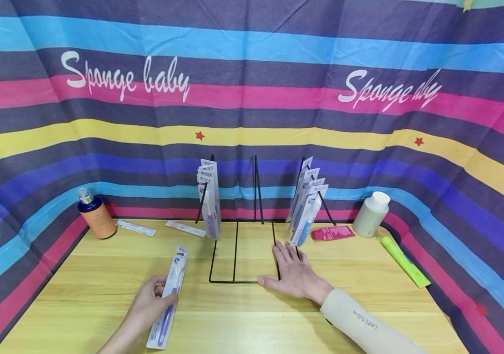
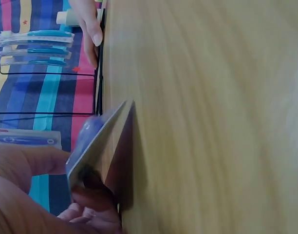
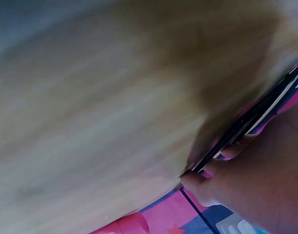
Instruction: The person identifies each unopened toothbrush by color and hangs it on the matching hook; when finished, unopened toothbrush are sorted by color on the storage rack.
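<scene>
My left hand pinches a packaged purple toothbrush by the edges of its card, left of a black wire display rack. In the left wrist view the pack is tilted, with its lower edge close to the wooden table. My right hand rests with spread fingers on the right front of the rack's base. Several packaged toothbrushes hang on the rack's left hook. More packs, with blue handles, hang on the right hook, while the middle hook holds none.
At the back left stand an orange and blue pump bottle and two flat packs, one a white packet. On the right are a pink tube, a white-capped bottle and a lime-green tube. Striped cloth surrounds the table.
</scene>
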`<state>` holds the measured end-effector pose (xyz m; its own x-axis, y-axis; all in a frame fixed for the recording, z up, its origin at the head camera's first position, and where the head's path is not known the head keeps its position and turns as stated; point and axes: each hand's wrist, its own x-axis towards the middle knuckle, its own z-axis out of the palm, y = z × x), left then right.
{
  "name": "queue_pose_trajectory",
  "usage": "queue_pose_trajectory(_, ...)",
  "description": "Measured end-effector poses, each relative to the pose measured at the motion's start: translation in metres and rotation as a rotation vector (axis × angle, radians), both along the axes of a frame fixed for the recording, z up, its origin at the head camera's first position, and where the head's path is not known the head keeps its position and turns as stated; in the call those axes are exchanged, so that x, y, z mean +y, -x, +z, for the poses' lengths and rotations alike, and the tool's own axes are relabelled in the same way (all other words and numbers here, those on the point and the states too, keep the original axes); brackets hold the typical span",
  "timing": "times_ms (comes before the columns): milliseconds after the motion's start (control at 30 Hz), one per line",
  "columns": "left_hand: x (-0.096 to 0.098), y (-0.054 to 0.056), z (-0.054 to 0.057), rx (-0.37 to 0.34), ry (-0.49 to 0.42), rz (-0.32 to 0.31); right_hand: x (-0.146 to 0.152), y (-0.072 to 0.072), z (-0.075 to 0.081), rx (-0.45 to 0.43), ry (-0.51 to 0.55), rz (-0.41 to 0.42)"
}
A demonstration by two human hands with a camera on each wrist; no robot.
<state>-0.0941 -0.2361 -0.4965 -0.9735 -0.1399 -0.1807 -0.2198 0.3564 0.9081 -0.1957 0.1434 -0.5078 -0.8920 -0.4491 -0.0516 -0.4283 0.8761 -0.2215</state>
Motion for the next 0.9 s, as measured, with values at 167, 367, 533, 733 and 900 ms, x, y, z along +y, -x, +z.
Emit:
queue_pose_trajectory(167,0.005,-0.008,0.003,0.056,-0.154,0.041,-0.001,-0.001,0.000,-0.008,0.007,0.004)
queue_pose_trajectory(367,0.015,-0.018,0.012,0.280,-0.279,0.044,0.000,0.000,-0.001,-0.006,0.015,0.005)
queue_pose_trajectory(533,0.018,-0.024,0.012,0.504,-0.377,-0.035,0.000,0.000,-0.001,-0.002,0.017,0.006)
queue_pose_trajectory(733,0.025,-0.027,0.019,0.679,-0.456,-0.122,0.001,0.000,-0.001,-0.009,0.009,0.012)
queue_pose_trajectory(900,0.034,-0.029,0.031,0.783,-0.466,-0.166,0.000,0.000,0.000,-0.006,0.001,0.012)
